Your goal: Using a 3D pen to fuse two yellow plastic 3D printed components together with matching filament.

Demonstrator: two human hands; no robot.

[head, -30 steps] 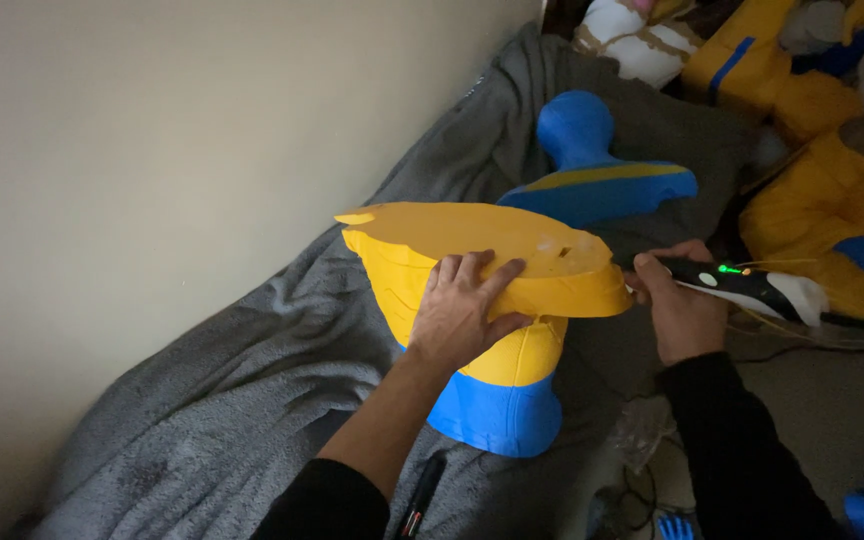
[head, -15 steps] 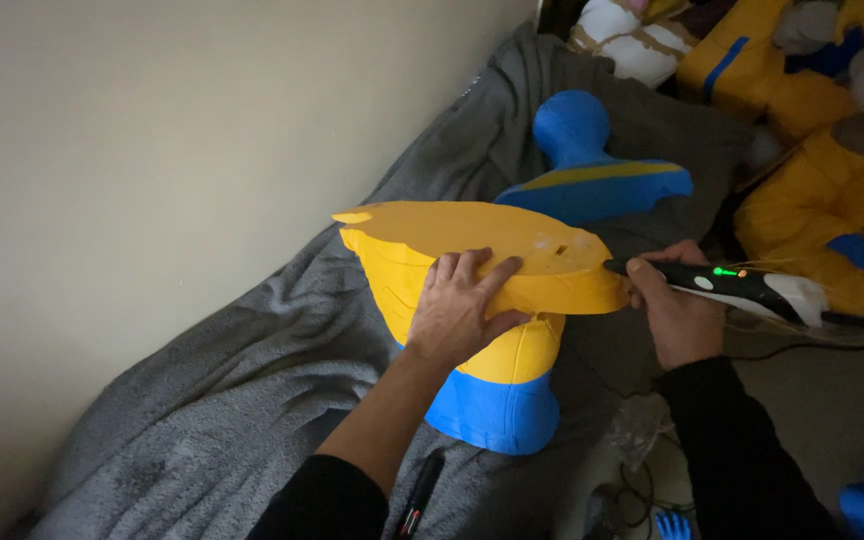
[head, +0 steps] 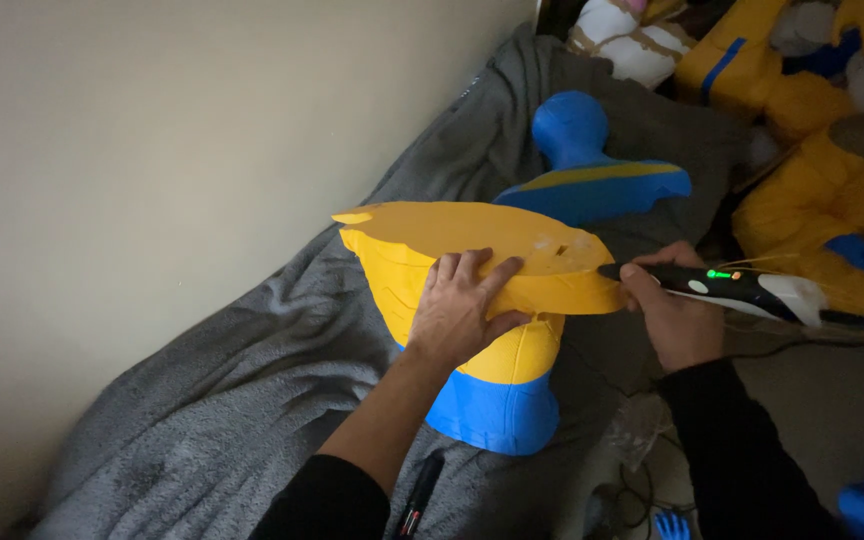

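A large yellow plastic piece with a blue base (head: 497, 395) stands on a grey blanket (head: 242, 410). My left hand (head: 462, 305) lies flat against its yellow upper side, fingers spread over the rim. My right hand (head: 677, 315) grips a black and white pen-shaped tool (head: 722, 285) with a green light. The tool's tip touches the right edge of the yellow flat top (head: 472, 235).
A pale wall runs along the left. Behind lies a second blue and yellow piece (head: 592, 165). Yellow and blue plush shapes (head: 812, 110) pile at the upper right. A dark pen-like object (head: 417, 500) lies on the blanket near my left arm. Cables trail at the lower right.
Barely anything has moved; my right hand and the tool have shifted slightly along the yellow edge. My left hand stays pressed on the piece.
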